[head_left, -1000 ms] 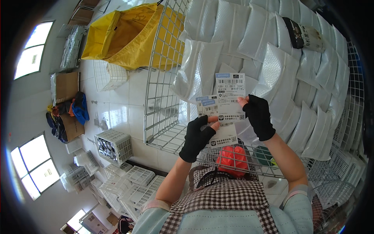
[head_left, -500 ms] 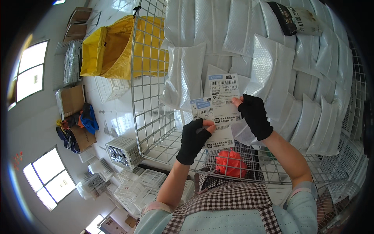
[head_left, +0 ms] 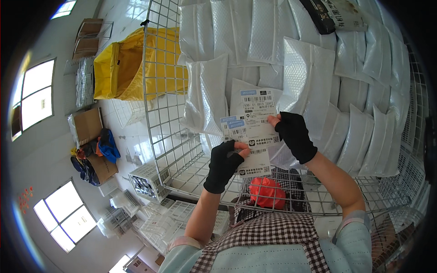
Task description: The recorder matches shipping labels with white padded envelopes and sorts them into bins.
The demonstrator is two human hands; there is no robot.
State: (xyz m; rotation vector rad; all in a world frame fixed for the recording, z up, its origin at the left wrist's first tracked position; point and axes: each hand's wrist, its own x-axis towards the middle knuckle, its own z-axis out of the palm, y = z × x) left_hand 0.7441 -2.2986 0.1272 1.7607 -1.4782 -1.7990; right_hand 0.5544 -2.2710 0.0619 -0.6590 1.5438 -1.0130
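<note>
Both my hands wear black fingerless gloves. My left hand [head_left: 223,166] pinches the lower left of a few overlapping white shipping labels [head_left: 254,160], printed with barcodes and blue patches. At the right edge of the upper shipping label [head_left: 257,109], my right hand [head_left: 296,138] has its thumb and finger closed on the paper. The labels overlap, so how many there are is hard to tell. Just behind them lies a white bubble mailer [head_left: 246,88], one of several stacked in a wire cage cart [head_left: 166,77].
A black-and-clear printed package [head_left: 334,16] lies on top of the mailers. The cart's near wire rim runs before my apron, with a red bundle [head_left: 267,192] behind it. To the left are a yellow bag [head_left: 118,68], white plastic crates [head_left: 148,182] and cardboard boxes [head_left: 86,125].
My view has shifted slightly, so the cart and mailers sit further left in the picture. Both hands keep their hold on the labels, nearly unmoved.
</note>
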